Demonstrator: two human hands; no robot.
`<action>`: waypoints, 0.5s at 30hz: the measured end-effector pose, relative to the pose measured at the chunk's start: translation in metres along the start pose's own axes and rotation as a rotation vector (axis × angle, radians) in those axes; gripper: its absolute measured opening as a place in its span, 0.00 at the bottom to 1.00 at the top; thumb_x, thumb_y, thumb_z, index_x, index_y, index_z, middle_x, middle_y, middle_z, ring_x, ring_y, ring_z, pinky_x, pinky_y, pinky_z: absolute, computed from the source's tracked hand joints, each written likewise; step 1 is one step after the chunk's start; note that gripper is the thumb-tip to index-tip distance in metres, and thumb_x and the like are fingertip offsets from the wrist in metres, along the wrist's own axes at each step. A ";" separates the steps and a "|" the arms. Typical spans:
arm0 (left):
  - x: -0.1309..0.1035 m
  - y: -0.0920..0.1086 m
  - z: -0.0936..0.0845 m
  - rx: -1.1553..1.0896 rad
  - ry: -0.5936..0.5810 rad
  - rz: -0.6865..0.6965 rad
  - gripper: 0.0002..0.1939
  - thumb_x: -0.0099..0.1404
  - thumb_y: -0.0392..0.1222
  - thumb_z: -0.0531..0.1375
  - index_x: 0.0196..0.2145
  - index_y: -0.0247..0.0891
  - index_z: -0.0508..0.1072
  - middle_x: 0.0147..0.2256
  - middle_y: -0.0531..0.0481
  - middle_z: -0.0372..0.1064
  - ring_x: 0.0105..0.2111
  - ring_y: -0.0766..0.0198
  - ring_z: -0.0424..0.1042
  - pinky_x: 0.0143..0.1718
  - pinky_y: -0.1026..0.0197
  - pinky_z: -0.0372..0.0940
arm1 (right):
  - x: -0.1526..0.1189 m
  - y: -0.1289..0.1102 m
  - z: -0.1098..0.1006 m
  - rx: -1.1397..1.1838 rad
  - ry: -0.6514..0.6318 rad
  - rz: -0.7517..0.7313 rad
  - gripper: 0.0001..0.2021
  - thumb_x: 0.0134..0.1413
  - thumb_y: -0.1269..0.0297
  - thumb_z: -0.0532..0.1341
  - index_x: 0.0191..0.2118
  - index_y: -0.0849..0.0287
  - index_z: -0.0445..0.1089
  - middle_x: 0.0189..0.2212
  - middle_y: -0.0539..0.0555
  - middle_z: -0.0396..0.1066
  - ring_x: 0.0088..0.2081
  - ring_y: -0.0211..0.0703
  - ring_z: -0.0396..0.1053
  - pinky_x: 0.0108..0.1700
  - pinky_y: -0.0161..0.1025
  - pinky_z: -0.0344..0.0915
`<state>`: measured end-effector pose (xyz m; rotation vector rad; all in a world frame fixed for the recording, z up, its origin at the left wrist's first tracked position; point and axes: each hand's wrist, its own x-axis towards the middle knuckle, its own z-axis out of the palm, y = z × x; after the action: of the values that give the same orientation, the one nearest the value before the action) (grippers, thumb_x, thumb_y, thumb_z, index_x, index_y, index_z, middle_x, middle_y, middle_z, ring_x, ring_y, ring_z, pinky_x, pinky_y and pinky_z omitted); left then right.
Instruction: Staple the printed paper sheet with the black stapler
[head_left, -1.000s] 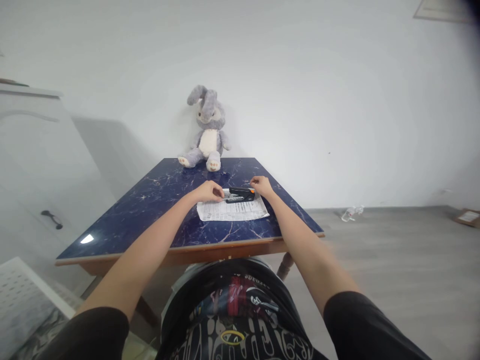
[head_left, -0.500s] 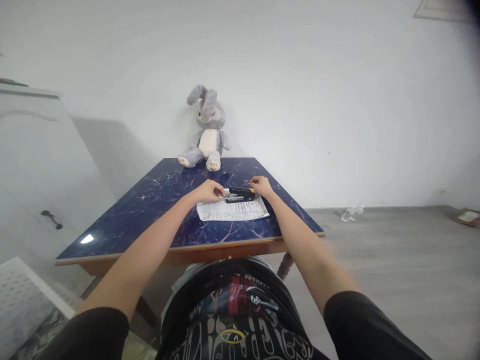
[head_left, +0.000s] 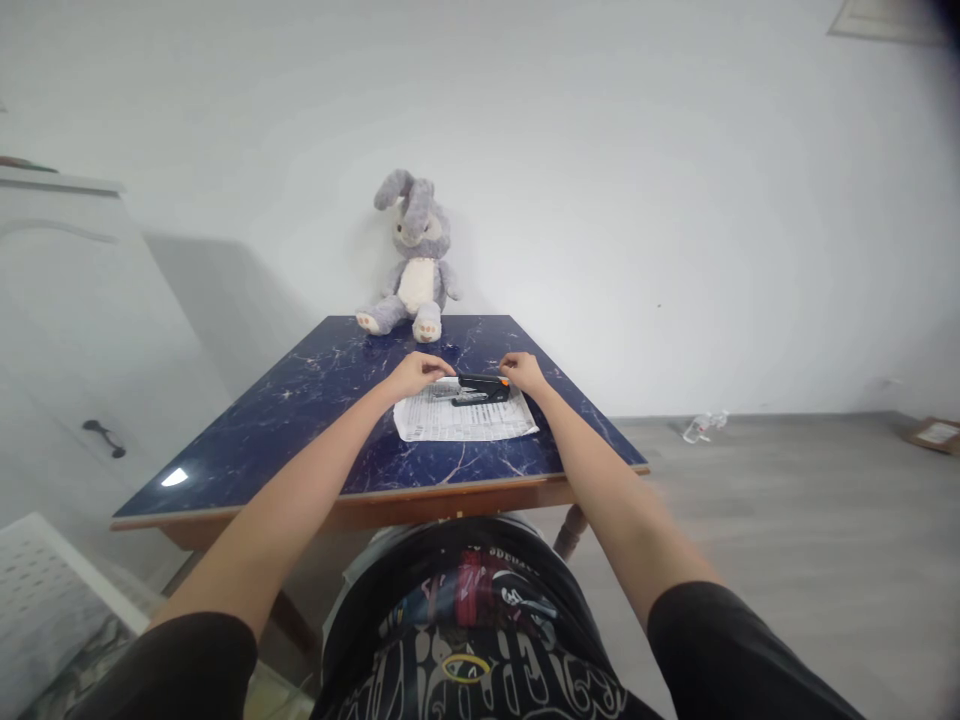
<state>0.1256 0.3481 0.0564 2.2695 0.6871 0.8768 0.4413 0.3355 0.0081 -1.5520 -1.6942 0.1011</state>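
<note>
A black stapler (head_left: 480, 389) with an orange rear part lies on a printed sheet of paper (head_left: 465, 425). Its top arm is raised from its base, and a thin metal piece (head_left: 445, 391) sticks out at its left end. My left hand (head_left: 420, 372) hovers at that end, fingers stretched toward the tip of the top arm; whether they touch it I cannot tell. At the orange end, the fingers of my right hand (head_left: 523, 371) are curled closed against the stapler, their tips partly hidden.
The blue marbled table (head_left: 300, 410) has a wooden front edge close to my body. A grey plush rabbit (head_left: 420, 260) sits at its back against the white wall. A white cabinet (head_left: 67, 330) stands left. Clear plastic (head_left: 705, 427) and a cardboard box (head_left: 934, 434) lie on the floor at right.
My left hand has risen slightly from the metal piece at the stapler's left end, and its fingers have straightened. My right hand and the stapler have stayed in place.
</note>
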 end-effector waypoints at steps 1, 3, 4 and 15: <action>0.001 -0.001 0.001 -0.009 0.005 -0.011 0.11 0.61 0.39 0.64 0.38 0.35 0.86 0.38 0.43 0.83 0.39 0.57 0.80 0.46 0.59 0.70 | 0.000 0.000 0.000 -0.001 0.000 0.000 0.09 0.50 0.68 0.61 0.31 0.59 0.81 0.33 0.55 0.82 0.36 0.46 0.77 0.45 0.38 0.70; 0.002 -0.004 0.002 -0.026 0.009 -0.037 0.11 0.60 0.39 0.65 0.37 0.35 0.86 0.38 0.42 0.83 0.39 0.56 0.80 0.46 0.59 0.70 | 0.000 0.000 0.000 -0.003 0.000 -0.001 0.09 0.50 0.69 0.61 0.31 0.59 0.81 0.33 0.55 0.82 0.37 0.47 0.77 0.45 0.38 0.70; 0.002 -0.005 0.002 -0.038 0.013 -0.047 0.11 0.60 0.39 0.65 0.38 0.35 0.86 0.39 0.42 0.83 0.39 0.56 0.80 0.45 0.58 0.70 | 0.000 0.000 0.000 -0.003 -0.001 -0.001 0.09 0.50 0.69 0.61 0.31 0.59 0.81 0.33 0.55 0.82 0.37 0.47 0.77 0.45 0.38 0.70; 0.006 -0.020 0.007 -0.263 0.161 -0.074 0.17 0.59 0.51 0.71 0.37 0.33 0.83 0.31 0.44 0.80 0.32 0.61 0.76 0.36 0.60 0.71 | 0.000 -0.003 0.000 -0.011 0.004 0.010 0.08 0.50 0.70 0.61 0.31 0.60 0.80 0.31 0.55 0.81 0.35 0.47 0.77 0.43 0.38 0.70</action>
<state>0.1293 0.3634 0.0407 1.9453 0.6787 1.0561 0.4395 0.3349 0.0099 -1.5681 -1.6865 0.0937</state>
